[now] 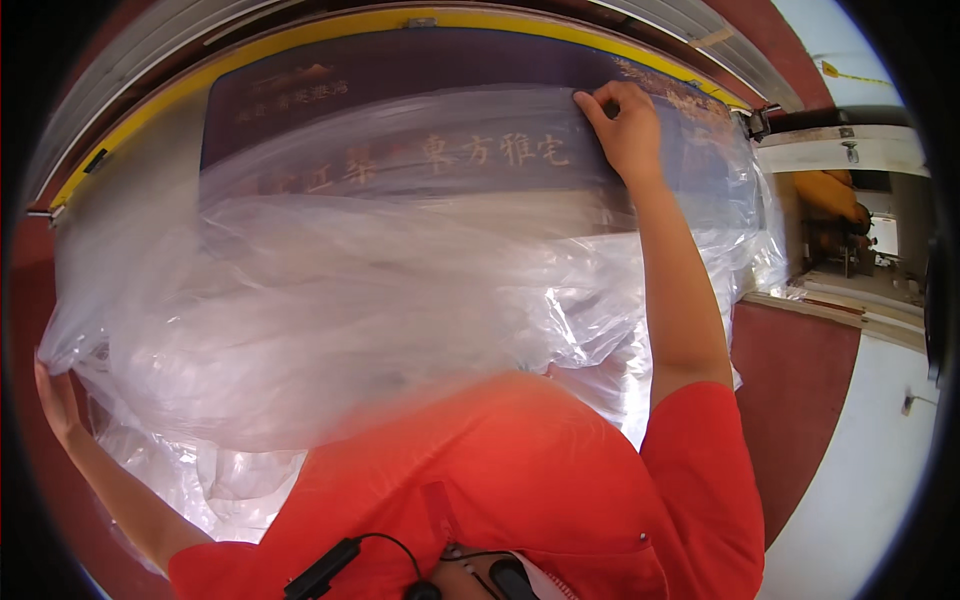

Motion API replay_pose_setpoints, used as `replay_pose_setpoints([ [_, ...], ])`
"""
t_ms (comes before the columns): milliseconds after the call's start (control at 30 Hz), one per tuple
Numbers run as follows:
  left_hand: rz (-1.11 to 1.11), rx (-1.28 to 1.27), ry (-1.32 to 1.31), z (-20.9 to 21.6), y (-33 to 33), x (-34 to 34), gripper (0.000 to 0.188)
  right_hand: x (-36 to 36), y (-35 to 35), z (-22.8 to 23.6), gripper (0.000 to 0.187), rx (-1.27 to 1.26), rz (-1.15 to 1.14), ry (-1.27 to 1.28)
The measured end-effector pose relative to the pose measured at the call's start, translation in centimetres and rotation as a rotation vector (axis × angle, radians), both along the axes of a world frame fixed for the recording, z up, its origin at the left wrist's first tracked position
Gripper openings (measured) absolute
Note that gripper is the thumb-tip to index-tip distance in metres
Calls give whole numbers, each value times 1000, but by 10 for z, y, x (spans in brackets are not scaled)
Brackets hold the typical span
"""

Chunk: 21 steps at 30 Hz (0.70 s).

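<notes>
A large clear plastic sheet (330,310) hangs in loose folds in front of me. It covers the lower part of a dark blue printed panel (420,65), whose upper strip shows bare above the sheet's top edge. My right hand (628,125), arm raised, pinches that top edge toward the panel's right side, thumb and fingers together. Far to the left and lower down, my left hand (58,395) is closed on the sheet's left edge, gathering it into a bunch. The sheet's lower part falls behind my red shirt, which hides it.
A yellow strip (540,22) runs along the panel's top, with a grey metal rail (130,85) beyond it. At the right are a metal latch (758,123) and a doorway with an orange machine (830,200) inside. Red and white wall (795,390) lies below. A cable hangs at my chest.
</notes>
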<state>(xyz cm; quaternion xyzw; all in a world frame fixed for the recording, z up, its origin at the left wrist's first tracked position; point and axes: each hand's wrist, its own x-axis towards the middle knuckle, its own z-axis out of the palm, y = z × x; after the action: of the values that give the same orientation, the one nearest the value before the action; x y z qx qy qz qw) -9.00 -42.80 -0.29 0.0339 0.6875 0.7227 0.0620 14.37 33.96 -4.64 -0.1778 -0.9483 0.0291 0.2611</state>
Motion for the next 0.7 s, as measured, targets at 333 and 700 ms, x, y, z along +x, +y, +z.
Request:
replay_pose_setpoints([
  [333, 363, -89, 68, 0, 40, -44, 37, 0, -32, 46, 16, -1403, 295, 182],
  [700, 526, -1062, 308, -86, 222, -191, 48, -45, 125, 5, 31, -610, -318, 336],
])
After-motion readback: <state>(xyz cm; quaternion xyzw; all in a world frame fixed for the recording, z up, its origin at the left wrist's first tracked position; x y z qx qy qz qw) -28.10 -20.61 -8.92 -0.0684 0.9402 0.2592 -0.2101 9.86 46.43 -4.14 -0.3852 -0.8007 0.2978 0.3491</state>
